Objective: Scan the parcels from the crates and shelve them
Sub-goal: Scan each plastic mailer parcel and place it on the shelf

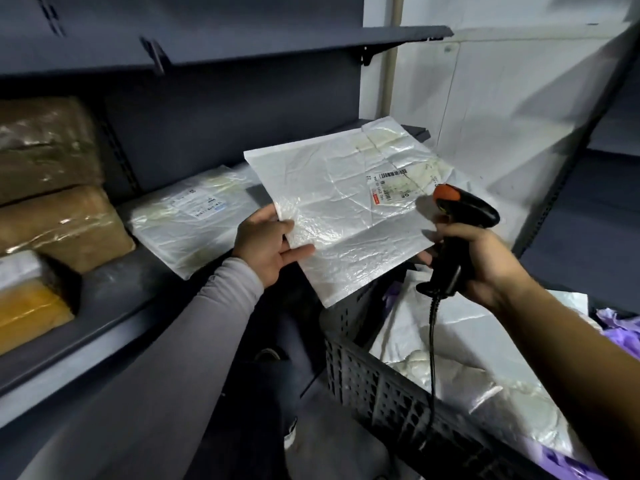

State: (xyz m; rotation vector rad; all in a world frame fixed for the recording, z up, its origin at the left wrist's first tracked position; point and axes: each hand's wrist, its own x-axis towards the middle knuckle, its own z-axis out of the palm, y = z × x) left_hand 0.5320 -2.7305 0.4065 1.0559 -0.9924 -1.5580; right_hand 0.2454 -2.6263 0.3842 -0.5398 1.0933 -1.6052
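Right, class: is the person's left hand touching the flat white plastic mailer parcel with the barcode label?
Touching. The head view shows the left hand gripping the flat white plastic mailer parcel at its left edge, thumb on top and fingers underneath.

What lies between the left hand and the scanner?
In the head view, only the white parcel lies between the left hand and the scanner, which the right hand grips.

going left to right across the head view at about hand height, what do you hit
brown wrapped parcels → white parcel on the shelf → left hand → held white parcel → scanner in the right hand
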